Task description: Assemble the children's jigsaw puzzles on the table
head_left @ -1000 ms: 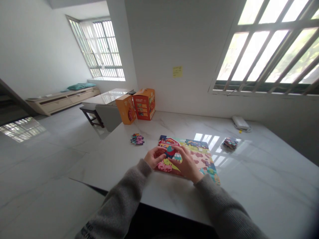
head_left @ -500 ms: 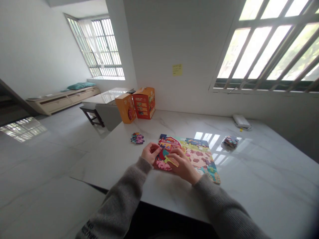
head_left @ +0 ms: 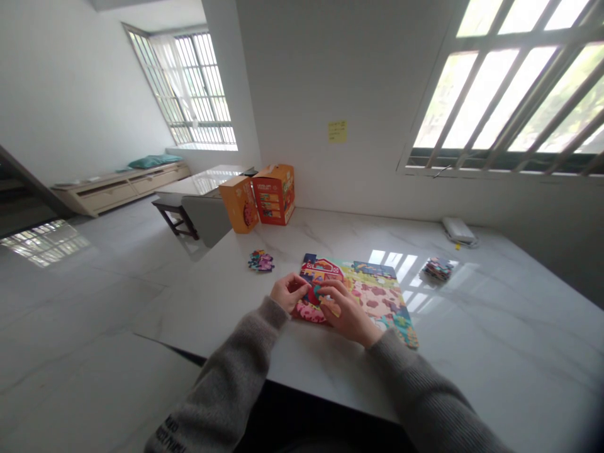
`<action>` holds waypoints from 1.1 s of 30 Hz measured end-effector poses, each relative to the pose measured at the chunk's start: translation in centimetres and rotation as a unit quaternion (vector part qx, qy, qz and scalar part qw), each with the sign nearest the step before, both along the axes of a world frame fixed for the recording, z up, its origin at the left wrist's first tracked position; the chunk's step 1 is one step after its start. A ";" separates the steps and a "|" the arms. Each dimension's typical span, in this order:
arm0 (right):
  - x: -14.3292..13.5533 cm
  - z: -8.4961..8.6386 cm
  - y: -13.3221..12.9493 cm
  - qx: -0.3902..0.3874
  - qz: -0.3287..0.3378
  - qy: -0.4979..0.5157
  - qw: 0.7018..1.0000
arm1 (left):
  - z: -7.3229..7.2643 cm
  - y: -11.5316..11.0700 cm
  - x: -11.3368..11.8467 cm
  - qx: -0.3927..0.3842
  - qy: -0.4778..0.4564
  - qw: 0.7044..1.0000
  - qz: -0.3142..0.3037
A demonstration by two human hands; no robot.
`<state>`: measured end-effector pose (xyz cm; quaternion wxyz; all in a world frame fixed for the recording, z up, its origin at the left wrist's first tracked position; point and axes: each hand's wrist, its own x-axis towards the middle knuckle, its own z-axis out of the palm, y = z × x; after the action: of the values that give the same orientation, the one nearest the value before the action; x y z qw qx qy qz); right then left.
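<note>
A colourful jigsaw puzzle (head_left: 377, 297) with a red barn and a brown-patched cow lies on the marble-patterned table. Over its left part, my left hand (head_left: 287, 292) has thumb and forefinger pinched together at the edge of a red and teal puzzle piece (head_left: 314, 293). From the other side, the curled fingers of my right hand (head_left: 346, 313) close on the same piece. My fingers cover some of the barn area and part of the piece. Just below the hands a pink, spotted section of the puzzle shows.
Loose puzzle pieces (head_left: 261, 260) lie left of the puzzle, and a stack of pieces (head_left: 438, 269) sits to its right. Two orange boxes (head_left: 275, 196) stand at the back left. A white device with a cord (head_left: 458, 231) rests near the wall.
The red and teal piece between my fingers has turned or shifted slightly, and the yellow-green shape beneath my right fingers shows less. Both hands stay in nearly the same place.
</note>
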<state>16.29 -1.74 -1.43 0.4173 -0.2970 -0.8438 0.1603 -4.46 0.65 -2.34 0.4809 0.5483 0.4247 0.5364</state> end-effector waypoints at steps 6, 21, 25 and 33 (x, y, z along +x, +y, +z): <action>0.1 0.4 -0.1 0.018 0.011 -0.024 0.999 | 0.7 -0.2 0.2 0.003 -0.016 1.000 -0.006; 0.1 0.1 0.0 0.011 -0.001 0.005 1.000 | 0.4 -0.4 0.1 -0.046 -0.041 0.998 0.003; 0.1 0.1 0.1 0.010 -0.006 0.005 1.000 | 0.5 -0.6 0.2 -0.049 -0.057 0.997 -0.007; 0.2 0.4 0.4 0.038 -0.028 0.026 0.999 | 1.3 -1.0 -0.2 0.004 -0.019 1.000 -0.016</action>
<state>16.54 -1.33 -1.01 0.4545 -0.3004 -0.8293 0.1242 -4.61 -0.37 -0.99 0.4948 0.5466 0.4044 0.5411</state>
